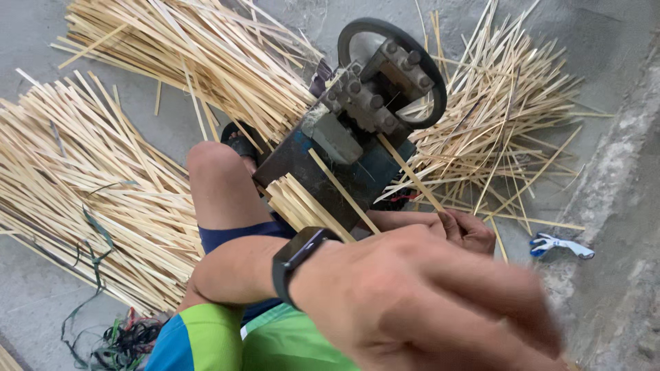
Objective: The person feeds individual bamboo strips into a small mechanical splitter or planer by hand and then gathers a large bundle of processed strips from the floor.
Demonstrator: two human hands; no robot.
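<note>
Bamboo strip (405, 168) goes slanted into the machine (357, 130) because your right hand (467, 230) pinches its near end with closed fingers. Your left hand (426, 295) is blurred; I cannot tell its fingers.

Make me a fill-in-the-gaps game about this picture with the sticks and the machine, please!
1. The left hand has a black ____ strapped on its wrist.
2. The right hand pinches a thin bamboo ____ that leads into the machine.
3. The wheel on the machine is ____ in colour.
4. A blue and white ____ lies on the floor to the right.

Missing words: watch; stick; black; glove
</note>
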